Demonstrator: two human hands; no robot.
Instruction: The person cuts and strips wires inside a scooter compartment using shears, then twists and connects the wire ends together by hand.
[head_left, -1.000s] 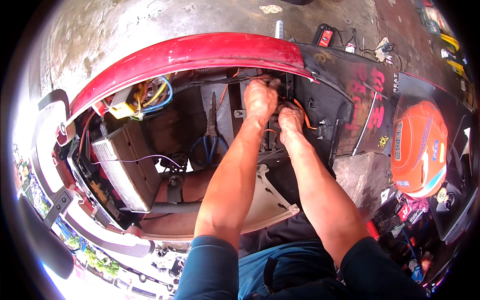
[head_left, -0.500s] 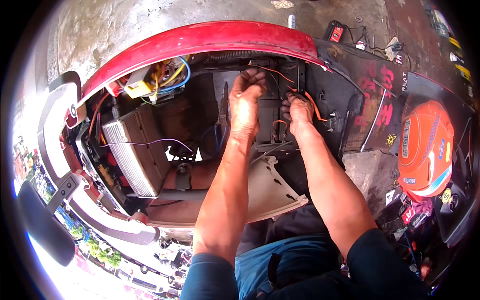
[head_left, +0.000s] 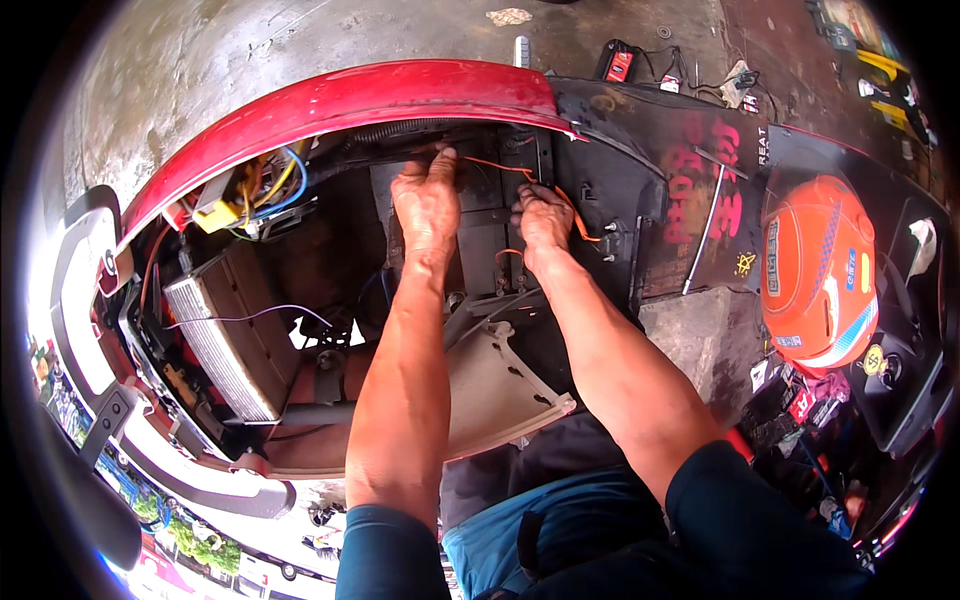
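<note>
Bkgd: stained grey concrete floor point(head_left: 200, 105), sunlit at L. Across it lies a glossy red curved panel point(head_left: 340, 95), arching over a dark open bay. Within the bay, L side: a pale silver box-shaped finned core point(head_left: 228, 340), a slender purple wire point(head_left: 255, 312) running across its upper part, and a yellow block-shaped part point(head_left: 217, 212) w/ blue and yellow leads. Far R, outside the bay: a rounded orange hard-shell helmet point(head_left: 820, 270).

Centre: a thin orange plastic-coated wire point(head_left: 495, 164) lies in the upper bay, btwn the two hands and just below the red panel's inner edge. Its long axis runs approx. L–R, dipping slightly toward the R hand. The visible L end is just beside the fingertips of the person's bare L hand point(head_left: 427, 205), i.e. to their R; the R end reaches the person's bare R hand point(head_left: 545, 218), passing just above its curled fingers. Both hands are thus v. near, one per end; the mid-span crosses the gap w/ neither hand over it.

L hand: thumb and index drawn close together, other fingers mostly hidden; whether they pinch the wire, cannot tell. R hand: fingers bent inward, pads hidden; grip likewise unclear. A thicker orange cable point(head_left: 577, 215) curves down just R of the R hand; whether it is continuous w/ the thin wire is unresolved.
</note>
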